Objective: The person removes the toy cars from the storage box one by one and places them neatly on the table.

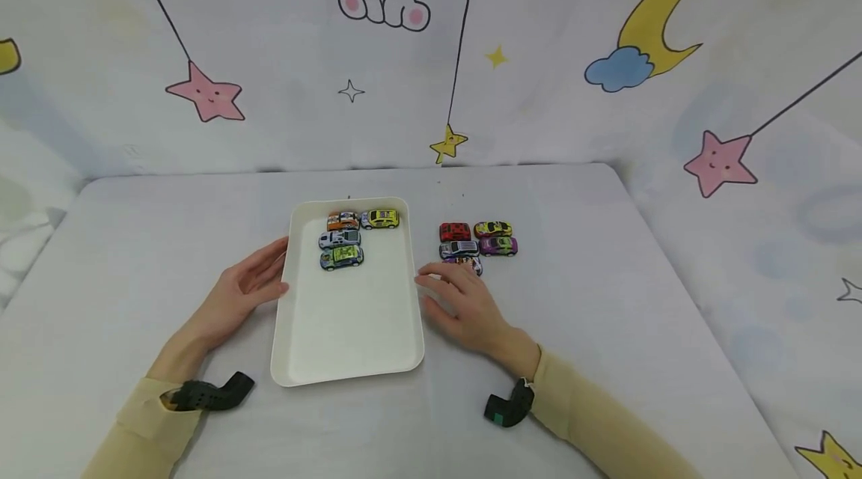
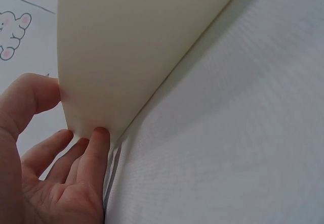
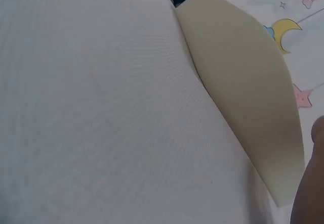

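A white rectangular tray (image 1: 353,329) lies on the table between my two hands. Toward its far end sit several toy cars: an orange-and-white one (image 1: 343,221), a yellow one (image 1: 380,219), a silver one (image 1: 340,239) and a green-and-blue one (image 1: 341,257). My left hand (image 1: 232,296) touches the tray's left side, thumb at the rim and fingers along the outer wall (image 2: 116,47). On the opposite side, my right hand (image 1: 465,307) has its loosely bent fingertips right at the right rim. No toy car is in either hand.
Right of the tray stands a cluster of toy cars: red (image 1: 455,232), yellow (image 1: 493,229), silver (image 1: 459,248), purple (image 1: 498,246), and a multicoloured one (image 1: 471,263) partly hidden by my right hand. A patterned cloth (image 1: 283,37) backs the white-covered table (image 1: 572,239).
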The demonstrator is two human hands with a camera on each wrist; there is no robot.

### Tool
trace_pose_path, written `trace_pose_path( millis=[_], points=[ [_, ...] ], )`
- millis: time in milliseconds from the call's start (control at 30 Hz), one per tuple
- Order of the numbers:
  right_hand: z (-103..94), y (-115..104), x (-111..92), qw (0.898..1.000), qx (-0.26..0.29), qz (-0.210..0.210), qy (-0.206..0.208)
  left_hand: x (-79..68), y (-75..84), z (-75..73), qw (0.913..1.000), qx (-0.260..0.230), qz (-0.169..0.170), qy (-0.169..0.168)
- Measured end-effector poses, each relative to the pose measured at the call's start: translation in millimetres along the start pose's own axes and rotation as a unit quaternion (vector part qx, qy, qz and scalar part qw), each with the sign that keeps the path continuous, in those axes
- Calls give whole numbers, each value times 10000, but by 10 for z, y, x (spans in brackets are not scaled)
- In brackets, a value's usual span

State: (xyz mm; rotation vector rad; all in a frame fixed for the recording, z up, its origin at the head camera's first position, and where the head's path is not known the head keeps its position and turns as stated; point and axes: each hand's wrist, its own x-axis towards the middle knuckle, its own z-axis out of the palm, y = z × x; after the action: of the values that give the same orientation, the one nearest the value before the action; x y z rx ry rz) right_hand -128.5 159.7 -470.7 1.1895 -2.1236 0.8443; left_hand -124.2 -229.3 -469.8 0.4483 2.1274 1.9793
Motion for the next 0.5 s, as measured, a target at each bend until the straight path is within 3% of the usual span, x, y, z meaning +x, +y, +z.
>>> trace_pose_path(
  millis=[200, 333, 500],
  points=[
    [85, -48, 105, 9990, 334, 213, -207, -8, 14, -20, 10000, 0, -5, 61],
    [135, -55, 198, 9945, 559, 823, -317, -7, 11, -10, 10000, -33, -46, 51],
    [225, 30, 395, 9864, 247, 1492, -644, 3, -7, 12, 10000, -55, -52, 32]
  ],
)
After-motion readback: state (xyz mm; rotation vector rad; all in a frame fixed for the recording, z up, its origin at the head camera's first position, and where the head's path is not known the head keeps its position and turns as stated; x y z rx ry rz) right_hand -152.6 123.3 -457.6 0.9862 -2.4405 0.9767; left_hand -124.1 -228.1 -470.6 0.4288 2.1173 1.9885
